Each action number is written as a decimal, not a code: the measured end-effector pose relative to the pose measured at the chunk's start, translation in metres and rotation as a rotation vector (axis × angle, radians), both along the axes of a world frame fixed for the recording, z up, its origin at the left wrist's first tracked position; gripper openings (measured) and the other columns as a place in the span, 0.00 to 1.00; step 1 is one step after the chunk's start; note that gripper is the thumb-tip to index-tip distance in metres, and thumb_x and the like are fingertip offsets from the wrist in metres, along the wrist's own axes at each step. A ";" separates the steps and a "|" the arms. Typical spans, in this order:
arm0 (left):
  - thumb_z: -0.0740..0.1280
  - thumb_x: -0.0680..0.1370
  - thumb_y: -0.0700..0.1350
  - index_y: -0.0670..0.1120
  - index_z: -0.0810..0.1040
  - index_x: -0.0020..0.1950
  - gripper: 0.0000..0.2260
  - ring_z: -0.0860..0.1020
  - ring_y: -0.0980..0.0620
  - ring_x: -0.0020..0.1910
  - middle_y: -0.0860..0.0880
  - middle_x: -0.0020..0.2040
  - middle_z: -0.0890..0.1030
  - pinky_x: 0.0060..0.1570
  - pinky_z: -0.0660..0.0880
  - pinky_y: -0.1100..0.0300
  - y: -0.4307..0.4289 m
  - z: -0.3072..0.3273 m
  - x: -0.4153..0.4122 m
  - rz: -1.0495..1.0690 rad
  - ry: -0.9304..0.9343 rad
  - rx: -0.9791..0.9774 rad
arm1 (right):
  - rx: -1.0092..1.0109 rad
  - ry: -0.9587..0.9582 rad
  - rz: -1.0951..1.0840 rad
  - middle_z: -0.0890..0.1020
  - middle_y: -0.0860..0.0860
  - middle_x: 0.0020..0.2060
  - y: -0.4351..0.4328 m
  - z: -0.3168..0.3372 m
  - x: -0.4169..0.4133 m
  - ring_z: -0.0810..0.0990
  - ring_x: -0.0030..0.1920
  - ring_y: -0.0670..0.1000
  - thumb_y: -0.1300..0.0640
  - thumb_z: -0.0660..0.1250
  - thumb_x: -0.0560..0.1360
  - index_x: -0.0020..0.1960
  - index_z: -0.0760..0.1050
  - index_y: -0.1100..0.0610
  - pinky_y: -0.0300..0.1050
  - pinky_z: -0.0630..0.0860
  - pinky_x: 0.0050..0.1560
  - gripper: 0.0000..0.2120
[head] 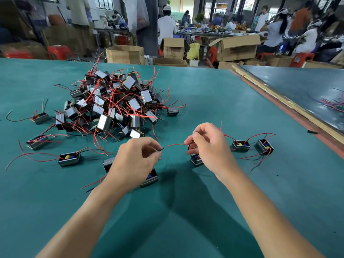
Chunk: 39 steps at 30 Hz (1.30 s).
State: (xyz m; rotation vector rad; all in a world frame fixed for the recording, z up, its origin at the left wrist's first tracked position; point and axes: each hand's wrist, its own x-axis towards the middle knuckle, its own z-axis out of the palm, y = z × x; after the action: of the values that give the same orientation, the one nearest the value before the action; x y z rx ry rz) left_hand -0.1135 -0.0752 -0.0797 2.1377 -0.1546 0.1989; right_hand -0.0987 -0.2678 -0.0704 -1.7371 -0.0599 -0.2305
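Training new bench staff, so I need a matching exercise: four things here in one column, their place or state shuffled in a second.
1 left hand
2 right hand
3 heap of wired boxes
4 cardboard cartons

A on the floor beyond the table
B red wire end sticks out of its pinch
C black wire tip sticks out of its pinch
D piled on the green table

Pairs: 1-C, 2-B, 3-D, 4-A

Thin red wire (176,145), black wire (161,149), midair
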 end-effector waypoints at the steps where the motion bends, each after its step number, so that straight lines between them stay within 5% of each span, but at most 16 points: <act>1: 0.71 0.75 0.39 0.53 0.80 0.39 0.09 0.75 0.57 0.27 0.55 0.30 0.81 0.29 0.71 0.68 0.000 0.000 0.000 -0.005 0.004 0.004 | 0.011 0.006 0.007 0.83 0.52 0.34 0.000 0.000 0.000 0.78 0.32 0.45 0.66 0.57 0.81 0.43 0.69 0.57 0.45 0.83 0.38 0.10; 6: 0.69 0.75 0.39 0.52 0.79 0.39 0.09 0.75 0.55 0.26 0.56 0.30 0.81 0.26 0.70 0.66 0.000 -0.002 0.001 0.023 0.008 0.016 | 0.028 0.035 0.067 0.86 0.55 0.36 0.001 -0.002 -0.001 0.83 0.39 0.53 0.64 0.53 0.82 0.45 0.66 0.56 0.51 0.84 0.45 0.09; 10: 0.66 0.77 0.37 0.54 0.73 0.44 0.11 0.81 0.52 0.30 0.53 0.39 0.81 0.36 0.80 0.51 0.001 -0.004 0.001 0.079 0.011 0.035 | 0.012 0.056 0.079 0.85 0.54 0.33 0.000 -0.002 -0.001 0.83 0.37 0.52 0.63 0.53 0.83 0.46 0.65 0.55 0.51 0.84 0.44 0.09; 12: 0.64 0.78 0.35 0.55 0.68 0.44 0.14 0.82 0.54 0.29 0.50 0.42 0.79 0.34 0.81 0.49 0.003 -0.004 0.001 0.076 0.019 0.031 | 0.009 0.063 0.079 0.85 0.54 0.33 0.000 -0.001 -0.001 0.82 0.34 0.50 0.63 0.53 0.83 0.46 0.65 0.56 0.52 0.84 0.45 0.08; 16: 0.61 0.75 0.32 0.52 0.72 0.39 0.14 0.81 0.56 0.28 0.51 0.37 0.81 0.31 0.79 0.54 0.004 -0.004 0.000 0.081 0.003 0.134 | -0.018 0.063 0.084 0.85 0.53 0.33 0.000 0.000 -0.001 0.81 0.32 0.49 0.61 0.54 0.83 0.47 0.66 0.57 0.53 0.83 0.47 0.07; 21: 0.71 0.73 0.39 0.50 0.81 0.41 0.06 0.77 0.55 0.31 0.56 0.35 0.81 0.30 0.70 0.68 0.001 -0.008 0.002 0.057 0.025 0.241 | -0.008 0.030 0.111 0.85 0.53 0.33 0.000 0.001 -0.004 0.81 0.35 0.48 0.64 0.58 0.82 0.46 0.70 0.59 0.44 0.83 0.42 0.07; 26: 0.76 0.70 0.42 0.50 0.83 0.42 0.05 0.75 0.62 0.28 0.57 0.32 0.81 0.31 0.68 0.73 0.002 -0.011 0.004 0.034 0.048 0.240 | 0.009 0.019 0.130 0.85 0.54 0.34 0.001 0.001 -0.005 0.83 0.38 0.50 0.65 0.60 0.81 0.46 0.72 0.61 0.47 0.84 0.44 0.06; 35: 0.80 0.52 0.64 0.54 0.80 0.49 0.30 0.75 0.66 0.31 0.58 0.40 0.81 0.31 0.69 0.71 0.002 -0.007 0.001 -0.067 0.176 0.285 | -0.076 0.014 0.098 0.87 0.50 0.41 -0.002 -0.003 -0.002 0.84 0.48 0.55 0.62 0.62 0.80 0.46 0.74 0.57 0.52 0.80 0.57 0.06; 39: 0.78 0.51 0.65 0.56 0.76 0.54 0.34 0.76 0.61 0.36 0.60 0.45 0.79 0.38 0.72 0.65 0.001 -0.003 -0.003 -0.151 0.137 0.350 | -0.158 -0.011 0.101 0.87 0.48 0.42 -0.003 -0.002 -0.004 0.79 0.40 0.55 0.61 0.66 0.78 0.44 0.79 0.55 0.45 0.76 0.43 0.06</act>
State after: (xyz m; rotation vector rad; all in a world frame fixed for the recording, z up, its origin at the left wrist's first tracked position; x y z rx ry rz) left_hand -0.1167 -0.0742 -0.0825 2.4651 -0.2866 -0.0688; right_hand -0.1023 -0.2711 -0.0723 -1.8844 -0.1775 -0.1645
